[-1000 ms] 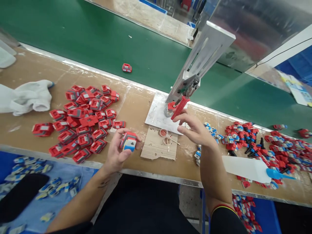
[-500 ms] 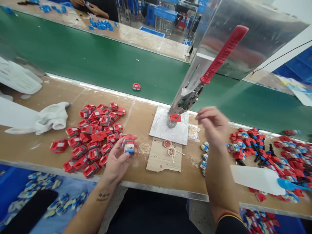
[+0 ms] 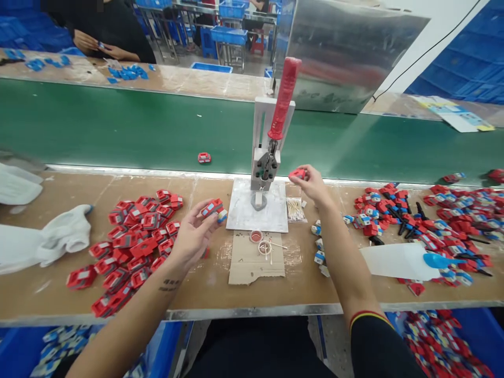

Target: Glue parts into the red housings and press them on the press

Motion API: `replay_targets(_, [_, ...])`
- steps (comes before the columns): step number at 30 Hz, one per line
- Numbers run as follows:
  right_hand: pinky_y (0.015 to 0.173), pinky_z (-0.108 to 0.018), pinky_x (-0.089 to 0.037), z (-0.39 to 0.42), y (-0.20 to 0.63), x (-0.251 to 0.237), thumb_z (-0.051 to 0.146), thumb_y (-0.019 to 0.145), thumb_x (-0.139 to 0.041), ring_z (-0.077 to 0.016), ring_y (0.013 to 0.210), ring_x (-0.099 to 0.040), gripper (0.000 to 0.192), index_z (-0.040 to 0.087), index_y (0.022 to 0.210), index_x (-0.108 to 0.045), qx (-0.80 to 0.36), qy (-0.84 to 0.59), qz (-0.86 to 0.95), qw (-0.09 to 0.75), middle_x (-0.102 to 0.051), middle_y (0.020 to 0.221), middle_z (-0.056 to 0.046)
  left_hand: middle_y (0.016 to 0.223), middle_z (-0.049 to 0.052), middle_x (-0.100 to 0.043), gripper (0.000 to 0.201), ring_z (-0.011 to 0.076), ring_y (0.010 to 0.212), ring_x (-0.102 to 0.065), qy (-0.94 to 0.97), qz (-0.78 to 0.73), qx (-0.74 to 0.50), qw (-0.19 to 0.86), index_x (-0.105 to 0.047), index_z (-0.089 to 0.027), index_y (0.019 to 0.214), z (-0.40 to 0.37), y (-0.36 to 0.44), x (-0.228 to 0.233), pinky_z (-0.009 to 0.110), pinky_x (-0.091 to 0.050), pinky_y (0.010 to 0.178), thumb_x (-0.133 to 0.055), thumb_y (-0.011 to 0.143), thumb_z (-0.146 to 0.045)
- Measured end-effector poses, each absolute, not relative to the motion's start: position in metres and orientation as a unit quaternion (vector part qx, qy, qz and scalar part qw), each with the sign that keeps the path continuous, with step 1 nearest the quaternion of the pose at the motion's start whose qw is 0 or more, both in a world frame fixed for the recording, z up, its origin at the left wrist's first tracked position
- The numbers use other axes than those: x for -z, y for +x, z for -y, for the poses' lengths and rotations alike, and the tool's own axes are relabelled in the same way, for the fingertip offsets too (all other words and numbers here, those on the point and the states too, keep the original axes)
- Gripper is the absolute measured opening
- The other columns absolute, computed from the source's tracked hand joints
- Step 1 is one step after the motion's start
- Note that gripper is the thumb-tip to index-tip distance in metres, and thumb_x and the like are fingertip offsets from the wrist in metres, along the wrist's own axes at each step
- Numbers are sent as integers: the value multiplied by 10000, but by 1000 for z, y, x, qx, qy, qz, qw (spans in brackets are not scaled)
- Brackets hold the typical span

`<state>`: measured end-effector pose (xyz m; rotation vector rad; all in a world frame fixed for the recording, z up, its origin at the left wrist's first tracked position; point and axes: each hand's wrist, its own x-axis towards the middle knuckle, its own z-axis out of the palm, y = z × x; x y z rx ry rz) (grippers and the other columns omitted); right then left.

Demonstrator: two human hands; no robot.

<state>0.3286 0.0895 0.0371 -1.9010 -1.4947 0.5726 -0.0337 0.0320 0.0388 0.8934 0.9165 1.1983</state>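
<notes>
Holding a small red and blue part near the middle of the frame, the left hand is pinching it between thumb and fingertips, just over the brown bench. The right hand is reaching a bit farther and gripping a little red piece in its fingertips, right beside the hand press.

To do this bit well, I think each piece should be kept flat and held by its edges, so nothing slips, and fingers should be staying away from under the press.

Nearest to us, the bench is looking like worn wood with a shiny metal edge. A torn square of cardboard is lying in the middle, with two tiny round cups sitting on it. To the left, a big heap of red blocks is looking hard and boxy, and a soft white glove is flopping beside it. To the right, a jumble of red, blue and black bits is spreading out, with a white sheet on top.

Behind that, the press is standing on a pale flat plate, with its bumpy red handle pointing up. Farther back, a smooth green belt is carrying one lone red part. At the upper left, another person's hands are working with blue bits.
</notes>
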Motion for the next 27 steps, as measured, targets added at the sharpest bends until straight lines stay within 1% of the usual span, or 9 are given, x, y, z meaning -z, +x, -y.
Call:
replay_targets(6, [966, -400, -526, -175, 350, -43, 362, 752, -871, -287, 1128, -640, 270, 220, 934, -730, -178, -769, 591, 167, -760, 1053, -97, 1011, 86, -778, 659, 228, 926, -758, 550, -380, -490, 559, -662, -161, 1243, -83, 9, -32, 392, -621, 883, -931, 663, -321])
replay_targets(9, [997, -445, -536, -187, 347, -40, 393, 846, -818, -260, 1106, -656, 308, 188, 1056, -726, -176, -759, 615, 124, -739, 1101, -90, 1037, 106, -772, 585, 242, 954, -743, 622, -373, -457, 515, -676, -148, 1201, -102, 26, -26, 410, -572, 944, -889, 679, -306])
replay_targets(12, [1032, -470, -529, -182, 353, -42, 341, 812, -841, -293, 1124, -652, 523, 144, 1269, -681, -154, -743, 637, 135, -729, 1153, -137, 1066, 113, -774, 466, 242, 959, -732, 652, -365, -442, 497, -698, -158, 1101, -110, 37, -22, 398, -550, 939, -863, 678, -261])
replay_targets(14, [1077, -470, -510, -175, 357, -51, 352, 842, -805, -324, 1205, -621, 649, 135, 1417, -598, -124, -736, 646, 161, -690, 1272, -188, 1064, 110, -779, 438, 241, 959, -732, 660, -356, -437, 497, -699, -165, 1097, -111, 43, -21, 392, -547, 926, -842, 688, -230])
replay_targets(16, [1097, -475, -507, -166, 354, -70, 454, 975, -633, -317, 1283, -590, 657, 165, 1541, -464, -76, -722, 645, 240, -595, 1418, -199, 1060, 110, -783, 423, 242, 964, -733, 671, -345, -431, 495, -702, -165, 1108, -110, 48, -21, 395, -547, 932, -824, 707, -216])
replay_targets(19, [1046, -487, -542, -145, 323, -113, 613, 1076, -295, -303, 1351, -583, 639, 252, 1600, -352, 20, -604, 631, 486, -524, 1464, -156, 1036, 100, -790, 386, 235, 954, -733, 689, -331, -420, 488, -710, -164, 1111, -109, 54, -22, 402, -549, 953, -795, 736, -194])
replay_targets(21, [1048, -490, -541, -124, 289, -146, 720, 1055, -189, -315, 1427, -555, 710, 284, 1593, -345, 55, -487, 638, 593, -517, 1475, -131, 1025, 92, -790, 347, 232, 953, -726, 702, -328, -413, 478, -717, -167, 1078, -109, 57, -21, 404, -545, 964, -784, 737, -169])
replay_targets(24, [1079, -430, -528, -86, 240, -185, 797, 1022, -256, -296, 1470, -540, 740, 300, 1560, -360, -14, -401, 682, 611, -550, 1510, -108, 1039, 91, -788, 324, 239, 969, -718, 719, -334, -402, 458, -717, -169, 1051, -109, 59, -18, 412, -540, 970, -779, 734, -150])
replay_targets(27, [941, -408, -568, -53, 216, -198, 778, 1026, -319, -257, 1177, -706, 671, 274, 1426, -511, -120, -286, 679, 666, -697, 1201, -84, 1061, 89, -791, 339, 243, 993, -720, 730, -338, -393, 446, -711, -169, 1094, -109, 58, -16, 420, -544, 978, -763, 760, -153])
